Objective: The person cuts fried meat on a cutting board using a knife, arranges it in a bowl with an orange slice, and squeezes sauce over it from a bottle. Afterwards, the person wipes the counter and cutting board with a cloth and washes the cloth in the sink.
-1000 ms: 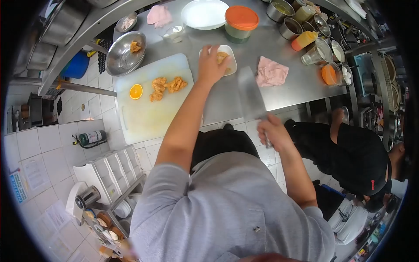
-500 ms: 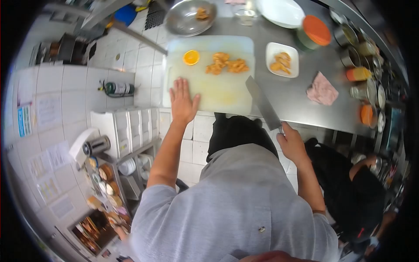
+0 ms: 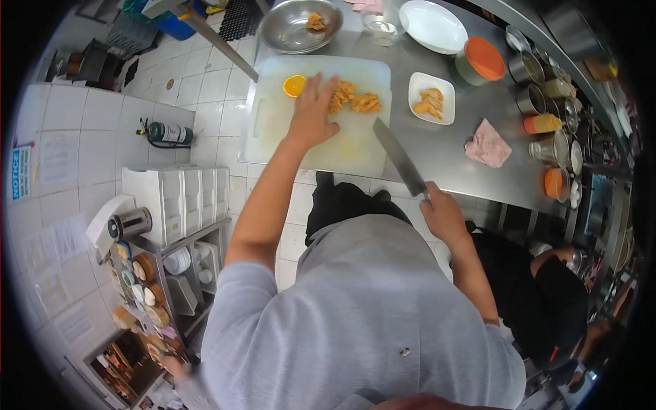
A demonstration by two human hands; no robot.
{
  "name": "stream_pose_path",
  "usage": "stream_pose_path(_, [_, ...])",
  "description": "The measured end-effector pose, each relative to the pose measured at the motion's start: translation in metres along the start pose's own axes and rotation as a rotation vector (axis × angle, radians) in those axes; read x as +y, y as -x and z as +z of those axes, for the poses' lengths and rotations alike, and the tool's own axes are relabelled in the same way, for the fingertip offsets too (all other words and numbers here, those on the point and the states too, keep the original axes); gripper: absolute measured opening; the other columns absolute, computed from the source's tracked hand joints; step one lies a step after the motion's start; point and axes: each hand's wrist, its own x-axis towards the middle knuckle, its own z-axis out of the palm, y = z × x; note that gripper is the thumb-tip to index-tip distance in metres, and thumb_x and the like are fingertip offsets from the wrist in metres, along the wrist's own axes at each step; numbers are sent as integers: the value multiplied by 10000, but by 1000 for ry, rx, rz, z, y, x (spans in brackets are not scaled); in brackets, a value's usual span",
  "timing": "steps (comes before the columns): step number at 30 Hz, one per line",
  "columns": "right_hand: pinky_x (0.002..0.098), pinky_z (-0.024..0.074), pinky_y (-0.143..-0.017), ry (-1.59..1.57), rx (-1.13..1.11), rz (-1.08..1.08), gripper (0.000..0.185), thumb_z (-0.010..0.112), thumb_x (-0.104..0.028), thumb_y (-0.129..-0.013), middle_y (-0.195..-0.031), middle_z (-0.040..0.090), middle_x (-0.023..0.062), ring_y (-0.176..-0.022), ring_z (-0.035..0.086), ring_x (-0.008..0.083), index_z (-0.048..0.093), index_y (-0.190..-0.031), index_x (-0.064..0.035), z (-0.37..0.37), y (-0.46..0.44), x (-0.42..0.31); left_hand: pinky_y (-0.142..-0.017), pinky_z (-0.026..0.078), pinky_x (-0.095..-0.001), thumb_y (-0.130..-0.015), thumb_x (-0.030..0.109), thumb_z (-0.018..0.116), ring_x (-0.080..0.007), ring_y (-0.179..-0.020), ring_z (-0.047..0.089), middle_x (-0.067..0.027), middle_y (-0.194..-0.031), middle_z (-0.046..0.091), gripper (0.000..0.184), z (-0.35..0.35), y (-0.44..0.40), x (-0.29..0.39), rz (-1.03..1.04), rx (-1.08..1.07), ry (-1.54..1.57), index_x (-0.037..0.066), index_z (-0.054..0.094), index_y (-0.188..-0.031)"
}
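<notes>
The left hand (image 3: 313,117) has its fingers spread and loose, just beside an orange half (image 3: 294,85) and partly hiding the fried pieces (image 3: 366,103) on the cutting board (image 3: 352,150); contact cannot be told. The right hand (image 3: 443,215) is wrapped around the handle of a knife (image 3: 400,157), tip toward the board's right side. Beyond stands a square white dish (image 3: 419,83) near a pink cloth (image 3: 488,144)
</notes>
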Motion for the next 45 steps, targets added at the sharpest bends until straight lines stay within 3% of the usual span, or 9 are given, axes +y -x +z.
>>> stream_pose_path(3, [626, 541, -889, -14, 11, 2, 425, 620, -166, -993, -983, 740, 330, -977, 710, 543, 600, -1378, 12, -4, 5, -8, -1239, 352, -570, -737, 219, 871, -453, -1540, 425, -253, -1598, 501, 1023, 18, -31, -13, 290, -181, -321, 147, 438, -1661])
stream_pose_path(5, [626, 539, -879, -47, -5, 17, 426, 621, -165, -993, -961, 737, 330, -965, 708, 546, 601, -1378, 17, -2, 10, -5, -1166, 399, -549, -720, 203, 879, -421, -1436, 526, -208, -1467, 593, 1020, 5, -38, -19, 179, -352, -242, 117, 462, -1648])
stream_pose_path(11, [621, 531, -857, -270, -60, 11, 430, 621, -166, -1000, -919, 728, 329, -948, 703, 550, 599, -1381, 31, 0, 10, -32, -1095, 449, -556, -756, 342, 963, -396, -1261, 638, -211, -1381, 622, 947, -18, 53, 21, -128, -315, -257, 30, 542, -1544])
stream_pose_path(15, [620, 528, -870, -244, -95, -56, 392, 611, -164, -1016, -938, 731, 320, -958, 702, 549, 585, -1352, 36, -8, -16, -72, -1066, 494, -531, -754, 440, 981, -399, -1249, 630, -223, -1347, 616, 986, -25, 69, 19, -112, -210, -174, -18, 536, -1505])
stream_pose_path(17, [619, 529, -873, -227, -134, -64, 371, 605, -159, -1020, -953, 733, 320, -962, 703, 548, 580, -1334, 38, -13, -27, -92, -1065, 537, -480, -744, 310, 991, -408, -1231, 645, -225, -1344, 633, 884, -36, 70, 14, -113, -157, -4, -24, 561, -1440])
stream_pose_path(26, [616, 542, -868, 43, -220, -84, 276, 588, -128, -1029, -956, 735, 316, -961, 720, 526, 560, -1246, 42, -8, -45, -132, -1021, 564, -483, -742, 163, 910, -427, -1187, 644, -217, -1235, 663, 631, -24, 77, 1, -123, -171, 90, -42, 628, -1267])
stream_pose_path(34, [603, 573, -827, 205, -117, -169, 222, 621, -132, -1018, -901, 735, 275, -889, 731, 498, 560, -1169, 19, 40, -100, -180, -997, 566, -488, -734, 153, 908, -432, -1155, 655, -231, -1201, 673, 614, -17, 82, -6, -178, -156, 202, -47, 621, -1238])
stream_pose_path(41, [575, 582, -820, 315, -221, -123, 170, 600, -81, -1015, -918, 744, 244, -908, 741, 459, 584, -1159, 8, -8, -54, -162, -971, 548, -517, -709, 132, 910, -439, -1083, 649, -228, -1130, 662, 588, -10, 82, -6, -177, -80, 200, -38, 626, -1195])
stream_pose_path(45, [583, 578, -799, 290, -125, -248, 197, 638, -78, -994, -928, 739, 247, -893, 741, 468, 583, -1164, 4, 43, -114, -172, -978, 544, -512, -713, 145, 921, -439, -1087, 645, -227, -1142, 663, 580, -8, 77, -7, -200, -71, 220, -42, 632, -1180])
